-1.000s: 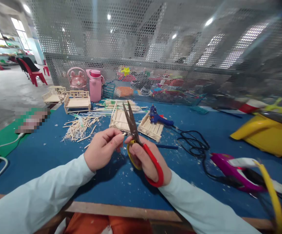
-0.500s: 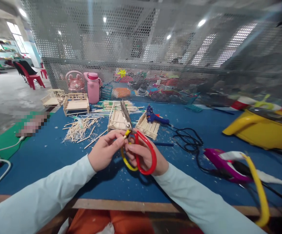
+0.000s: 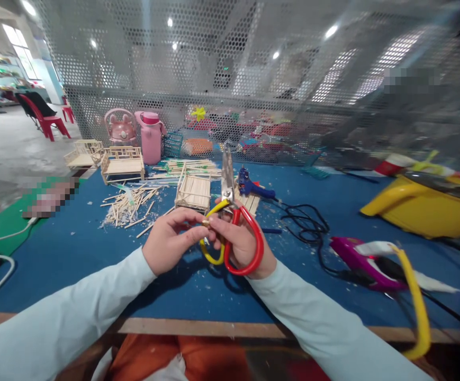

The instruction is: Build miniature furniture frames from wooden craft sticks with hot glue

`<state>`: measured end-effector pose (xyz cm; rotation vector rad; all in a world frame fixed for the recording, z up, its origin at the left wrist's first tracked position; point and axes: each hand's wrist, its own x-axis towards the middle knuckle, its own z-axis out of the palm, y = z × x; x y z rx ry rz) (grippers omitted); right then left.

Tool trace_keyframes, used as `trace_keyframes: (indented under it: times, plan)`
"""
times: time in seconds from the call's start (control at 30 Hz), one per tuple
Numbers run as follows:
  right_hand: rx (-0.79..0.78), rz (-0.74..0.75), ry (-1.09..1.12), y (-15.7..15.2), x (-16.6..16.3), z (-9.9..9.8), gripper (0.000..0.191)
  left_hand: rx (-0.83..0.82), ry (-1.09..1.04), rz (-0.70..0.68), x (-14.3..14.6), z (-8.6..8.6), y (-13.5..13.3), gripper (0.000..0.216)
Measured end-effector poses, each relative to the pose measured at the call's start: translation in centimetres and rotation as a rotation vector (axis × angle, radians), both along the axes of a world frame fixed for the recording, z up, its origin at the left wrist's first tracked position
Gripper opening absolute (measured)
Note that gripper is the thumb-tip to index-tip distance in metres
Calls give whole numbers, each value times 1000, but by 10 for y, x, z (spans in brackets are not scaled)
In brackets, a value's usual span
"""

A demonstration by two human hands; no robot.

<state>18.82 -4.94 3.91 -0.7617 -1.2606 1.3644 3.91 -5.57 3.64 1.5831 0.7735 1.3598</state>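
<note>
In my right hand (image 3: 243, 244) is a pair of scissors (image 3: 227, 177), its red and yellow handles looped about the fingers and its blades pointing away from me. The thumb and fingertips of my left hand (image 3: 168, 238) pinch a tiny yellowish piece (image 3: 206, 223), too small to name. My right thumb and fingertips meet the same piece. Just beyond the hands stands a small frame of wooden sticks (image 3: 193, 192). A second stick piece (image 3: 249, 202) lies partly behind the scissors, beside a blue glue gun (image 3: 249, 184).
Loose sticks (image 3: 130, 206) lie in a pile at left, near finished miniature stick benches (image 3: 122, 165). A pink bottle (image 3: 151, 138) stands at the mesh screen (image 3: 198, 69). Rightward are a black cord (image 3: 303, 227), a purple glue gun (image 3: 367, 264) and a yellow container (image 3: 424, 206).
The scissors have swung upright and to the right in my right hand, with the blades away from the pinched piece. My right fingertips have moved onto that piece.
</note>
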Motion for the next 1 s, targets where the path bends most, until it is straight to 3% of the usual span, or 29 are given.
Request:
trace_keyframes:
  times: [0.23, 0.33, 0.5, 0.63, 0.77, 1.0]
  plan:
    - [-37, -60, -19, -7, -5, 3, 44, -220, -197, -142, 7, -2, -2, 28]
    - [-48, -52, -58, -13, -6, 6, 42, -299, -270, -137, 5, -3, -1, 34]
    - [33, -84, -88, -14, -2, 8, 40, -382, -198, -180, 3, 1, 0, 47]
    - [126, -127, -76, -12, 0, 9, 41, -385, -43, -257, 4, 3, -1, 53]
    - [132, -70, -88, -13, 0, 9, 41, -319, 88, -259, 4, 2, -2, 54]
    - [136, -173, -102, -13, -1, 9, 42, -279, 37, -196, 4, 2, -6, 52]
